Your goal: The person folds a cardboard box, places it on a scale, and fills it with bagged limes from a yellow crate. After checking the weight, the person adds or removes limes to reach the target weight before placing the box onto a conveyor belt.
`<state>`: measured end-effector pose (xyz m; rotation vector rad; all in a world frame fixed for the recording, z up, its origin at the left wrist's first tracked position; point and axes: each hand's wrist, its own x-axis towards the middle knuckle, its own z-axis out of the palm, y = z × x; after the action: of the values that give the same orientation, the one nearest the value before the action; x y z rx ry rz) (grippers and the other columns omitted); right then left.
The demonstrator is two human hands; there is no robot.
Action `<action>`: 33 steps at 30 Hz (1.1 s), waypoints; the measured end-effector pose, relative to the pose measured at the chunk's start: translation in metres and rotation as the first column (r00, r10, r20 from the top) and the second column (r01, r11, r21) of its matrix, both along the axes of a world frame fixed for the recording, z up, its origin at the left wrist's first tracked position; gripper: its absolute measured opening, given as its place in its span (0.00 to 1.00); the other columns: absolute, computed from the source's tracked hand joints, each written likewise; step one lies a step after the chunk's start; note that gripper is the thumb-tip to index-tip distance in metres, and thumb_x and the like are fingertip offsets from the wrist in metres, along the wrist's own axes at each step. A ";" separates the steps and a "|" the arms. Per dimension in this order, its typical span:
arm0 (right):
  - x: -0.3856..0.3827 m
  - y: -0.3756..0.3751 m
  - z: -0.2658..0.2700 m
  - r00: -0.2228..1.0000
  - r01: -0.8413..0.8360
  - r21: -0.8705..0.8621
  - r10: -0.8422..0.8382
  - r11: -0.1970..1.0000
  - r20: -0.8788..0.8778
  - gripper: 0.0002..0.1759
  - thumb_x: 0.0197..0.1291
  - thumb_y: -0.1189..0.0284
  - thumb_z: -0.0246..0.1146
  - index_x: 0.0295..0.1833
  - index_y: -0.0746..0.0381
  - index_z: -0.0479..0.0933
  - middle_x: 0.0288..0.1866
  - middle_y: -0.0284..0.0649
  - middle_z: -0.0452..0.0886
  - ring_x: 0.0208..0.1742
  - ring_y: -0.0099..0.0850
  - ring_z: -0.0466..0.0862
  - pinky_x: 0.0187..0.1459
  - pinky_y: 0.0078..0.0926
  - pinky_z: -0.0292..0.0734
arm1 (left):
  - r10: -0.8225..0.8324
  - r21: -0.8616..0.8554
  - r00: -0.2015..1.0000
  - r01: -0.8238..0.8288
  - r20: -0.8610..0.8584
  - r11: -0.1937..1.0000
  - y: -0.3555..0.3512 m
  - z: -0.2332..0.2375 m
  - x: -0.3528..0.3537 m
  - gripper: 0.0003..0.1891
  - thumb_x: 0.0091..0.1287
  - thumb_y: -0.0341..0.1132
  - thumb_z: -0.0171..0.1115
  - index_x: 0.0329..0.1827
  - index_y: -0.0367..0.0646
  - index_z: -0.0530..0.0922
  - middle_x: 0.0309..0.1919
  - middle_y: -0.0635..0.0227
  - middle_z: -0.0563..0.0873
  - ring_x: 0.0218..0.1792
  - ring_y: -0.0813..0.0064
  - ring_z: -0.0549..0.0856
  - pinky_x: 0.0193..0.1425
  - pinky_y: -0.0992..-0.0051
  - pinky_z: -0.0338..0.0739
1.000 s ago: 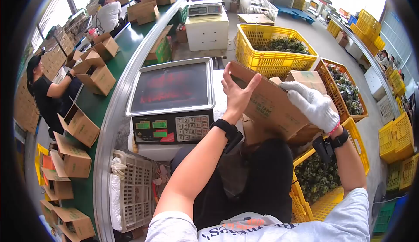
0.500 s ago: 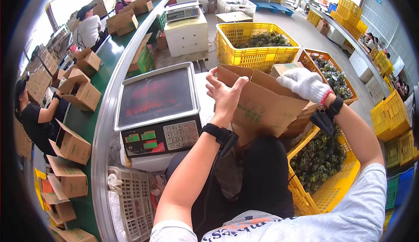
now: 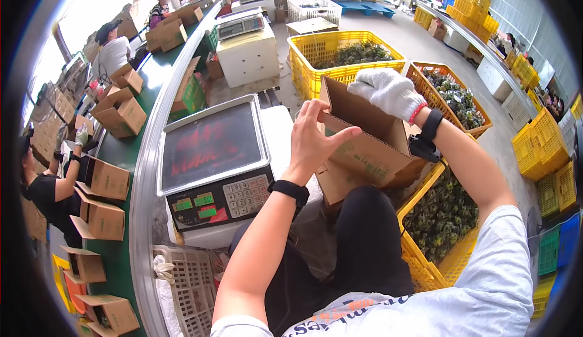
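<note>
A brown cardboard box (image 3: 370, 154) stands open in front of me, above my knees, its dark inside showing. My bare left hand (image 3: 313, 139) is at its left side, fingers apart, the fingertips near the upper left edge and the thumb over the front edge. My right hand (image 3: 385, 92), in a white knitted glove, is bent over the far top edge of the box, its fingers curled on the cardboard. Left of the box is a weighing scale (image 3: 212, 145) with a metal tray and lit green displays.
Yellow crates (image 3: 331, 82) of dark green produce stand ahead and at my right (image 3: 452, 270). An orange crate (image 3: 480, 129) is beyond. Left runs a green conveyor (image 3: 136, 185) with open boxes (image 3: 109, 179); co-workers (image 3: 48, 185) sit beyond it. A white basket (image 3: 191, 282) is near my left leg.
The box has opened from a flatter shape into a squared form. My right hand has moved left, and the left hand's fingers have shifted along the edge. A co-worker's gloved hand is raised.
</note>
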<state>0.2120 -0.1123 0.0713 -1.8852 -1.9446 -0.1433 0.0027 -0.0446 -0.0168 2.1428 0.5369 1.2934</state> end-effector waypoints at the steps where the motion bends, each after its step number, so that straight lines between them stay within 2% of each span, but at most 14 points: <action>1: 0.006 -0.003 -0.002 1.000 0.005 0.000 -0.005 1.000 -0.002 0.15 0.71 0.60 0.65 0.44 0.62 0.85 0.38 0.48 0.87 0.41 0.46 0.87 0.44 0.37 0.81 | -0.005 0.000 1.000 0.005 -0.002 1.000 -0.001 -0.002 0.002 0.40 0.47 0.59 0.85 0.53 0.40 0.75 0.36 0.64 0.79 0.37 0.65 0.81 0.46 0.65 0.79; 5: 0.034 -0.026 0.005 0.972 0.000 -0.102 -0.024 0.995 -0.235 0.12 0.71 0.65 0.67 0.50 0.63 0.84 0.41 0.40 0.88 0.43 0.30 0.86 0.49 0.30 0.81 | -0.055 -0.138 0.996 0.064 0.064 0.988 0.000 -0.003 0.010 0.37 0.46 0.57 0.87 0.50 0.43 0.78 0.34 0.67 0.80 0.35 0.68 0.80 0.42 0.68 0.77; 7: 0.039 -0.051 0.012 0.966 -0.023 0.119 0.053 0.993 -0.254 0.16 0.70 0.61 0.67 0.53 0.62 0.82 0.44 0.42 0.88 0.45 0.35 0.87 0.51 0.32 0.81 | -0.073 -0.152 0.996 0.079 0.043 0.985 0.004 -0.007 0.007 0.37 0.46 0.56 0.87 0.51 0.44 0.78 0.33 0.67 0.80 0.35 0.69 0.79 0.41 0.69 0.76; 10: 0.047 -0.094 0.003 0.847 0.216 0.303 -0.024 0.928 -0.530 0.12 0.67 0.71 0.71 0.52 0.62 0.81 0.44 0.33 0.85 0.44 0.20 0.83 0.49 0.20 0.80 | -0.050 0.055 0.999 0.050 0.007 0.997 0.007 -0.011 0.009 0.35 0.49 0.53 0.85 0.54 0.45 0.78 0.34 0.67 0.80 0.34 0.68 0.78 0.40 0.69 0.76; 14: 0.059 -0.117 -0.035 0.874 0.436 0.627 -0.137 0.646 -0.466 0.13 0.62 0.73 0.76 0.47 0.61 0.79 0.39 0.30 0.81 0.38 0.17 0.80 0.46 0.19 0.80 | -0.061 0.078 0.998 0.061 -0.001 0.995 -0.002 -0.008 0.015 0.36 0.50 0.48 0.86 0.58 0.46 0.77 0.36 0.67 0.80 0.36 0.70 0.77 0.43 0.70 0.75; 15: 0.058 -0.114 -0.036 0.866 0.451 0.620 -0.147 0.642 -0.477 0.13 0.62 0.73 0.76 0.47 0.61 0.79 0.39 0.30 0.81 0.38 0.17 0.80 0.46 0.19 0.80 | -0.062 0.090 0.998 0.060 0.014 0.994 -0.006 -0.009 0.018 0.36 0.49 0.48 0.86 0.58 0.46 0.77 0.36 0.67 0.80 0.36 0.70 0.77 0.43 0.69 0.75; 19: 0.042 -0.077 -0.024 0.683 0.312 0.313 0.017 0.897 -0.730 0.15 0.60 0.72 0.76 0.49 0.62 0.80 0.41 0.31 0.83 0.42 0.21 0.82 0.49 0.21 0.81 | -0.119 0.290 0.992 0.128 -0.047 0.949 -0.021 -0.005 0.031 0.39 0.47 0.47 0.88 0.59 0.45 0.75 0.37 0.68 0.80 0.37 0.70 0.78 0.44 0.69 0.76; 21: 0.034 -0.055 -0.022 0.754 0.104 0.237 0.079 0.966 -0.652 0.15 0.61 0.70 0.77 0.49 0.62 0.81 0.41 0.31 0.84 0.43 0.22 0.83 0.49 0.21 0.81 | -0.087 0.009 0.996 0.087 0.025 0.996 -0.023 -0.006 0.028 0.40 0.47 0.45 0.88 0.59 0.43 0.73 0.37 0.65 0.81 0.38 0.68 0.83 0.45 0.67 0.80; 23: 0.028 -0.036 -0.025 0.754 0.091 0.277 0.116 0.957 -0.647 0.13 0.63 0.69 0.75 0.49 0.62 0.82 0.41 0.32 0.85 0.41 0.21 0.83 0.48 0.22 0.81 | -0.079 -0.050 0.993 0.084 0.093 0.995 -0.011 -0.005 0.020 0.44 0.43 0.43 0.90 0.61 0.40 0.70 0.34 0.66 0.83 0.35 0.71 0.83 0.43 0.72 0.80; 25: 0.025 -0.026 -0.018 0.643 0.004 0.267 0.202 0.964 -0.739 0.12 0.65 0.69 0.74 0.49 0.61 0.82 0.41 0.32 0.85 0.42 0.21 0.83 0.48 0.23 0.81 | -0.080 -0.092 0.997 0.080 0.012 0.992 -0.001 -0.009 0.013 0.41 0.44 0.43 0.90 0.59 0.39 0.74 0.31 0.68 0.83 0.34 0.73 0.83 0.42 0.73 0.80; 27: 0.033 -0.017 -0.014 0.668 0.053 0.248 0.150 0.967 -0.729 0.10 0.67 0.69 0.72 0.48 0.61 0.83 0.40 0.31 0.84 0.41 0.20 0.82 0.47 0.22 0.80 | -0.085 -0.013 0.981 0.084 -0.176 0.996 0.003 0.001 0.008 0.34 0.47 0.41 0.89 0.55 0.40 0.80 0.27 0.69 0.81 0.31 0.76 0.82 0.39 0.73 0.78; 28: 0.042 -0.013 -0.018 0.702 0.053 0.272 0.158 0.961 -0.694 0.10 0.67 0.68 0.72 0.49 0.61 0.83 0.39 0.31 0.84 0.41 0.20 0.82 0.46 0.21 0.80 | -0.131 -0.034 0.965 0.126 -0.226 0.991 0.004 0.005 0.008 0.24 0.52 0.40 0.85 0.49 0.40 0.85 0.29 0.67 0.83 0.30 0.72 0.84 0.39 0.72 0.78; 31: 0.060 -0.019 -0.021 0.733 0.067 0.356 0.196 0.932 -0.652 0.11 0.69 0.65 0.71 0.47 0.60 0.82 0.37 0.29 0.82 0.39 0.18 0.79 0.43 0.19 0.78 | -0.341 -0.115 0.895 0.321 -0.288 0.940 0.017 0.014 0.016 0.19 0.58 0.42 0.82 0.45 0.38 0.88 0.32 0.62 0.86 0.31 0.66 0.86 0.40 0.70 0.79; 33: 0.066 -0.042 -0.020 0.691 0.260 0.468 0.176 0.845 -0.701 0.12 0.70 0.63 0.70 0.44 0.61 0.81 0.37 0.29 0.81 0.39 0.17 0.77 0.42 0.20 0.76 | -0.338 -0.140 0.872 0.308 -0.354 0.941 0.030 0.017 0.020 0.18 0.64 0.43 0.77 0.44 0.36 0.88 0.33 0.58 0.86 0.34 0.62 0.86 0.42 0.67 0.79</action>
<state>0.2777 -0.1542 0.0517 -1.3024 -1.1362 0.0494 0.0223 -0.0145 0.0000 2.3016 0.3473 0.6718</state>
